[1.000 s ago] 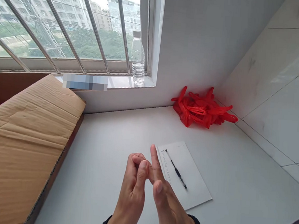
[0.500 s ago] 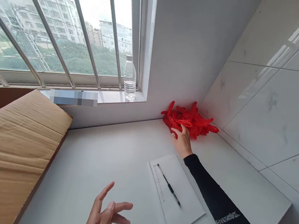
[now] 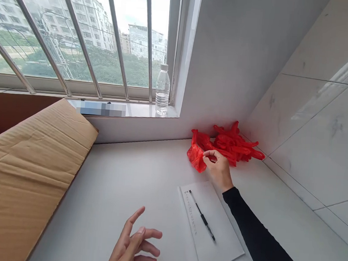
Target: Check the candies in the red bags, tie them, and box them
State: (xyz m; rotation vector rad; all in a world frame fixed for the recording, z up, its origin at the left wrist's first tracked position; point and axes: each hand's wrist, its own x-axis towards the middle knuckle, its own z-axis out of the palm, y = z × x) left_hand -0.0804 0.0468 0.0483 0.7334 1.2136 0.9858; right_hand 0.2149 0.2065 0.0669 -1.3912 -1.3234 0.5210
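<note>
My right hand (image 3: 218, 168), in a black sleeve, reaches to the far corner of the white counter (image 3: 121, 182) and pinches one red plastic bag (image 3: 196, 152), pulled a little way out from the pile of red bags (image 3: 236, 145). My left hand (image 3: 134, 248) hovers low over the counter near me, fingers loosely spread and holding nothing. A white sheet of paper (image 3: 213, 238) with a black pen (image 3: 201, 220) on it lies between my two hands, under my right forearm.
A large cardboard box (image 3: 23, 167) fills the left side, its flap slanting over the counter. A water bottle (image 3: 162, 90) stands on the window sill beside the barred window. Tiled wall (image 3: 318, 130) bounds the right side.
My hands parted from in front of me. The right hand reached to the red pile, closed on a bag and has drawn it leftward, out of the pile. The left hand opened and lowered.
</note>
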